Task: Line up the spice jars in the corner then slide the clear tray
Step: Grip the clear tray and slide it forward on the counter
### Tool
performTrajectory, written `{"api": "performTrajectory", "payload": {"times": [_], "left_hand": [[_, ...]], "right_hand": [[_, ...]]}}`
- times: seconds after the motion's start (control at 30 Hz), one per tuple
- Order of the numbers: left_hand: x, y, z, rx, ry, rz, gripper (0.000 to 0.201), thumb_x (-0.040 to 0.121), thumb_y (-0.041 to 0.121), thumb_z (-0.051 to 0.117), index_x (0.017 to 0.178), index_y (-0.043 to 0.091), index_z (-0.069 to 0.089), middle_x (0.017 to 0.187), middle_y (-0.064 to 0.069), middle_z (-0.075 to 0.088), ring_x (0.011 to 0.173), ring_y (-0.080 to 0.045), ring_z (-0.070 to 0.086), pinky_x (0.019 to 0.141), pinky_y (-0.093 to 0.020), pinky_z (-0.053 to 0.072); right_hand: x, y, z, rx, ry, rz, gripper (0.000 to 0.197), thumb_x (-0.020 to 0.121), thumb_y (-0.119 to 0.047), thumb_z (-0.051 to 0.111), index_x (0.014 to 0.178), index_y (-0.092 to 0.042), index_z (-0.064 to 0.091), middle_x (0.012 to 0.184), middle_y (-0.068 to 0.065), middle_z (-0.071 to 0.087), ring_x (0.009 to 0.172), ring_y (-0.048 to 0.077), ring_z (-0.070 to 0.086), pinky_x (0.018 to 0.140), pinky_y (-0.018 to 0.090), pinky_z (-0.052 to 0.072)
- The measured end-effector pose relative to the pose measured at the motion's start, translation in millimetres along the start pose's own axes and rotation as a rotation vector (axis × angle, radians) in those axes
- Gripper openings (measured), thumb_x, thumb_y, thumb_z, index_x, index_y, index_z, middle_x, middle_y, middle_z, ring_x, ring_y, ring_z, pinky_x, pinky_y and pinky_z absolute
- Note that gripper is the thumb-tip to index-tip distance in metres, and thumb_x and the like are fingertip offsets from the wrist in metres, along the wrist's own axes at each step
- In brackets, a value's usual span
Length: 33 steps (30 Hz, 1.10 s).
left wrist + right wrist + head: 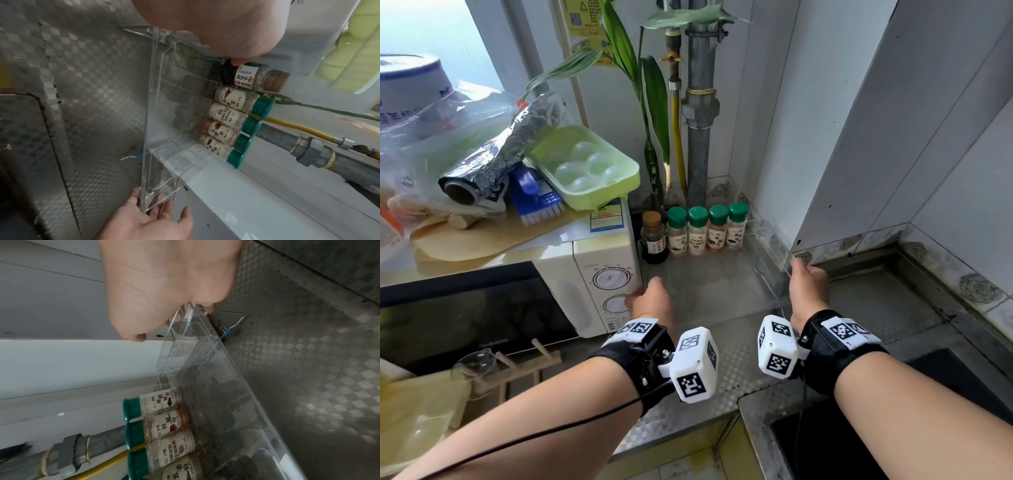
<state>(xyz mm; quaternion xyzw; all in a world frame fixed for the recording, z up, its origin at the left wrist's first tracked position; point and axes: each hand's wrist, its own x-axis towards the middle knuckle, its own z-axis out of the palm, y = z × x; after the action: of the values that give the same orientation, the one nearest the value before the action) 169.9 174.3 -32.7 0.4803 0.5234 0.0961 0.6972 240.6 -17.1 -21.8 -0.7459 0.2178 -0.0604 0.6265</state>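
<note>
Four green-capped spice jars (707, 231) and a dark brown-capped bottle (653, 240) stand in one row at the back of the clear tray (768, 250), tight in the counter's corner. The left wrist view shows the same jars (228, 125) and bottle (252, 76) against the tray's far wall. My left hand (650, 298) curls over the tray's near left edge by the microwave. My right hand (808, 282) pinches the near right corner of the tray (224, 369) between thumb and fingers (135, 335).
A white microwave (599, 274) stands against the tray's left side, with a green egg box (585, 164) on top. A grey pipe (698, 137) and a plant rise behind the jars. Tiled wall bounds the right. A sink (832, 445) lies near right. A blue binder clip (138, 156) lies by the tray's front.
</note>
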Motion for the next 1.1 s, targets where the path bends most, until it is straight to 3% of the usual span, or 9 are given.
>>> {"api": "performTrajectory", "payload": {"times": [0.13,0.23,0.33,0.43,0.63,0.77,0.83,0.9,1.1], "left_hand": [[5.0,0.9,1.3,0.108,0.043,0.046,0.038,0.069,0.029,0.057,0.101,0.009,0.052,0.114,-0.019,0.064,0.104,-0.040,0.066,0.094,-0.049,0.053],[3.3,-1.9,1.8,0.094,0.047,0.065,0.043,0.067,0.030,0.055,0.105,0.013,0.047,0.120,-0.020,0.058,0.107,-0.042,0.064,0.095,-0.050,0.052],[6.8,-6.4,1.4,0.080,0.048,0.088,0.046,0.068,0.030,0.055,0.110,0.014,0.045,0.126,-0.020,0.054,0.110,-0.041,0.060,0.097,-0.050,0.050],[10.1,-10.5,-2.3,0.156,0.036,0.066,0.055,0.061,0.030,0.055,0.112,0.017,0.043,0.123,-0.019,0.056,0.109,-0.041,0.060,0.098,-0.051,0.049],[17.0,-26.5,-19.5,0.491,-0.033,-0.007,0.053,0.084,0.028,0.049,0.128,-0.002,0.051,0.126,-0.016,0.052,0.116,-0.033,0.055,0.096,-0.031,0.042],[1.7,-38.9,-27.4,0.516,-0.118,0.027,0.051,0.089,0.037,0.053,0.121,-0.002,0.057,0.117,-0.015,0.051,0.110,-0.033,0.056,0.086,-0.029,0.041],[-0.6,-47.3,-27.0,0.460,-0.175,0.010,0.033,0.094,0.031,0.049,0.100,0.001,0.063,0.104,-0.017,0.058,0.101,-0.032,0.059,0.087,-0.036,0.051],[-1.5,-51.7,-24.7,0.338,-0.219,-0.056,0.031,0.094,0.029,0.051,0.075,0.006,0.054,0.073,-0.014,0.056,0.073,-0.030,0.062,0.069,-0.042,0.059],[17.0,-56.3,-20.5,0.080,-0.182,-0.085,0.026,0.095,0.025,0.059,0.079,0.004,0.055,0.062,-0.003,0.062,0.036,-0.003,0.060,0.042,-0.020,0.049]], "right_hand": [[9.1,1.5,4.9,0.026,-0.021,0.045,0.025,0.076,-0.027,0.046,0.056,-0.018,0.033,0.059,0.001,0.034,0.058,0.019,0.029,0.053,0.027,0.023],[14.4,8.5,8.0,0.051,-0.029,0.084,0.027,0.079,-0.029,0.048,0.096,-0.010,0.055,0.087,0.003,0.054,0.078,0.020,0.048,0.067,0.027,0.037],[14.9,14.8,6.5,0.030,-0.017,0.100,0.052,0.083,-0.022,0.047,0.134,-0.011,0.042,0.129,0.006,0.053,0.111,0.023,0.052,0.089,0.029,0.039],[10.2,18.7,3.6,-0.019,0.030,0.190,0.057,0.086,-0.012,0.041,0.142,-0.011,0.031,0.144,0.010,0.042,0.125,0.026,0.047,0.094,0.028,0.036],[1.4,31.9,0.3,-0.138,-0.157,0.340,0.044,0.089,-0.023,0.044,0.122,0.004,0.054,0.117,0.025,0.060,0.111,0.037,0.057,0.074,0.037,0.049],[-6.2,41.8,3.8,0.016,-0.166,0.377,0.024,0.092,-0.031,0.043,0.087,-0.009,0.054,0.069,0.005,0.061,0.058,0.017,0.059,0.048,0.025,0.041],[-11.3,41.3,6.3,0.059,-0.164,0.364,0.017,0.093,-0.028,0.043,0.087,-0.014,0.050,0.063,0.004,0.059,0.050,0.013,0.056,0.042,0.021,0.038],[-14.3,40.7,6.8,0.121,-0.168,0.366,0.015,0.094,-0.025,0.043,0.083,-0.015,0.047,0.062,0.005,0.058,0.050,0.013,0.057,0.042,0.021,0.041],[-9.8,43.7,8.5,0.171,-0.193,0.364,0.017,0.095,-0.023,0.041,0.079,-0.017,0.045,0.064,0.007,0.057,0.053,0.014,0.059,0.053,0.027,0.048]]}}
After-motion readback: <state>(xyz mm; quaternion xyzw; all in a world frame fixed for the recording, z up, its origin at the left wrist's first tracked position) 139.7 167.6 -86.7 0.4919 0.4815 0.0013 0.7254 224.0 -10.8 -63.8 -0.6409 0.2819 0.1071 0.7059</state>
